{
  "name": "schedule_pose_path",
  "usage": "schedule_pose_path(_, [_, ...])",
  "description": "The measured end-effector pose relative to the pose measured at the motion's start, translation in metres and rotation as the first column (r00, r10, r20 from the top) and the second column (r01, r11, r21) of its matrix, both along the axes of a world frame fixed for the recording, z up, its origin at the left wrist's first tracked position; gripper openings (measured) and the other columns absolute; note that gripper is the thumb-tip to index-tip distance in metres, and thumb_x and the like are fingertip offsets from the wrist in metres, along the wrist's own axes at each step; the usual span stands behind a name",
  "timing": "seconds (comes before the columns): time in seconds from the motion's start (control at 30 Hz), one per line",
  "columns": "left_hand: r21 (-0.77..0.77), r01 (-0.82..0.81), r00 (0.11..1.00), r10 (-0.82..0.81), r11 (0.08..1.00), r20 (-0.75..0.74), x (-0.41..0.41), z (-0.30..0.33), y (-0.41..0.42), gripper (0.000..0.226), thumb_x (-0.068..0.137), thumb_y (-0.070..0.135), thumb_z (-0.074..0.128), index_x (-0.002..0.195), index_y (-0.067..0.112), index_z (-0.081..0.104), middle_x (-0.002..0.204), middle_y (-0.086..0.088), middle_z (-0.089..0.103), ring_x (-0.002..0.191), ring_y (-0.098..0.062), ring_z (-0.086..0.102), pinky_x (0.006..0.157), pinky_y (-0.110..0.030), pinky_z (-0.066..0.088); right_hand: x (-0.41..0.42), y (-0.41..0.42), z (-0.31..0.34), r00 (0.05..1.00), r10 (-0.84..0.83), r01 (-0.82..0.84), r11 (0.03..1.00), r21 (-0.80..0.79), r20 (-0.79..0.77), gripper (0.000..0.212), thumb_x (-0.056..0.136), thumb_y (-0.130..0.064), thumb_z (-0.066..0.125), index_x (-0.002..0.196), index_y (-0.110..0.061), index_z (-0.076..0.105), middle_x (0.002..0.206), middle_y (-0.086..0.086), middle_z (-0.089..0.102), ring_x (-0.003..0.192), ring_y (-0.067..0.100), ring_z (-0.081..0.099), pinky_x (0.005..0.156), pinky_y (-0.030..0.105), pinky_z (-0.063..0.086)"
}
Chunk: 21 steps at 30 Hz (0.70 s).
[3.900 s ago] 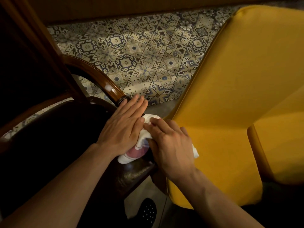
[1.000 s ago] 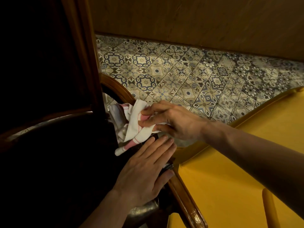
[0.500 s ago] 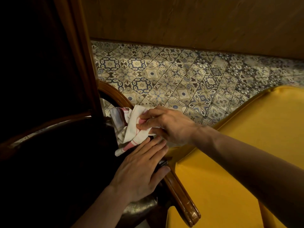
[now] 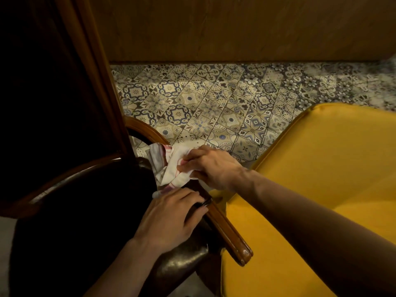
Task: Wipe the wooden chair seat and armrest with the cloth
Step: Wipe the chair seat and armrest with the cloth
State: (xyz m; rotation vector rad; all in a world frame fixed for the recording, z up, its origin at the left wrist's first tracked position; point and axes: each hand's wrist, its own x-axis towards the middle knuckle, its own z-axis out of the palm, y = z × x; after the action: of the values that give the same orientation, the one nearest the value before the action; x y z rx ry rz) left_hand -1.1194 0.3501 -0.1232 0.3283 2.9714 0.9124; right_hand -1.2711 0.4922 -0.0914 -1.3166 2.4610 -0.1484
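A dark wooden chair fills the left half, with a dark shiny seat [image 4: 182,262] and a curved brown armrest [image 4: 227,230] along its right side. My right hand [image 4: 212,168] grips a bunched white cloth with pink stripes [image 4: 173,168] and presses it onto the armrest near the chair back. My left hand [image 4: 171,219] lies flat, fingers spread, on the seat edge just below the cloth. The chair back [image 4: 92,82] rises at the left, mostly in deep shadow.
A yellow upholstered chair [image 4: 321,179] stands tight against the armrest on the right. Patterned floor tiles [image 4: 214,103] spread behind, ending at a brown wooden wall panel [image 4: 235,28].
Since 3.9 s ago the cloth and my right hand moved from the seat's front corner up to the rear of the armrest. Over the last second both hands have barely shifted.
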Motion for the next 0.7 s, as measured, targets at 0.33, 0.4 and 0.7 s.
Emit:
schedule_pose_path(0.33, [-0.112, -0.091, 0.989, 0.103, 0.990, 0.108, -0.001, 0.017, -0.019, 0.090, 0.072, 0.065, 0.076, 0.146, 0.032, 0.037, 0.151, 0.010, 0.043, 0.137, -0.015, 0.041, 0.111, -0.035, 0.036, 0.051, 0.015, 0.026, 0.977, -0.181, 0.174, 0.983, 0.064, 0.111, 0.035, 0.097, -0.033, 0.061, 0.131, -0.042, 0.060, 0.131, -0.009, 0.063, 0.115, 0.018, 0.060, 0.086, 0.030, 0.045])
schedule_pose_path(0.4, [-0.100, -0.053, 0.984, 0.070, 0.994, 0.166, 0.006, 0.020, -0.012, 0.098, 0.073, 0.064, 0.076, 0.153, 0.032, 0.029, 0.159, 0.010, 0.037, 0.144, -0.016, 0.037, 0.117, -0.034, 0.032, 0.066, 0.024, 0.033, 0.971, -0.200, 0.192, 0.979, 0.072, 0.131, 0.036, 0.096, -0.036, 0.060, 0.130, -0.044, 0.059, 0.128, -0.008, 0.066, 0.112, 0.021, 0.063, 0.082, 0.029, 0.044])
schedule_pose_path(0.7, [-0.060, 0.045, 0.985, -0.035, 0.997, 0.171, 0.029, 0.073, 0.003, 0.038, 0.092, 0.040, 0.061, 0.127, 0.042, 0.046, 0.118, 0.016, 0.065, 0.105, -0.013, 0.064, 0.083, -0.033, 0.051, 0.131, 0.072, 0.097, 0.808, -0.391, 0.460, 0.886, -0.057, 0.441, 0.054, 0.083, -0.056, 0.073, 0.132, -0.040, 0.058, 0.124, -0.018, 0.068, 0.109, 0.002, 0.063, 0.092, 0.030, 0.051])
